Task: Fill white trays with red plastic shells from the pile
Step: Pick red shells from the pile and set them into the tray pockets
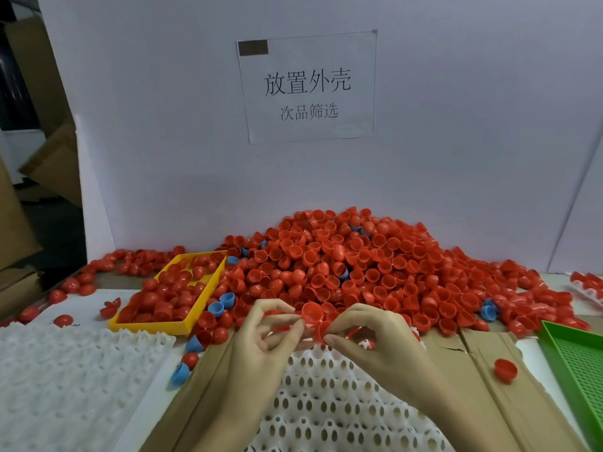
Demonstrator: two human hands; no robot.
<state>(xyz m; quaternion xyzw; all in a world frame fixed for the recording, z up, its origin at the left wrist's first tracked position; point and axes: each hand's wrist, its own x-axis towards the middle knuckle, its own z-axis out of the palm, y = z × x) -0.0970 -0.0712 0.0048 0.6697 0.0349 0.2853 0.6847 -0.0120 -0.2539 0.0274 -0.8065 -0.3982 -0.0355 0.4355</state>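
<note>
White tray (332,402) with rows of oval holes lies nearest, at 6 o'clock, on flattened cardboard (483,380). Behind it, from 12 to 3 o'clock, spreads the pile (342,256) of red shells, heaped against a white board, with a few blue shells mixed in. A paper sign (308,86) with printed characters hangs on that board at 12 o'clock. At 9 o'clock of the near tray lies a second white tray (75,370), bare of shells. A yellow tray (199,301) at 10 o'clock holds more red shells, and a green tray (577,357) shows at 3 o'clock.

Both hands meet over the far edge of the near tray. The left hand (264,337) has its fingers curled, thumb and forefinger pinching a red shell (312,313) whose open side faces up. The right hand (375,337) pinches another red piece just beside it, fingers bent inward; more red shows under its palm, too hidden to tell apart. One loose shell (505,370) sits on the cardboard at 3 o'clock.
</note>
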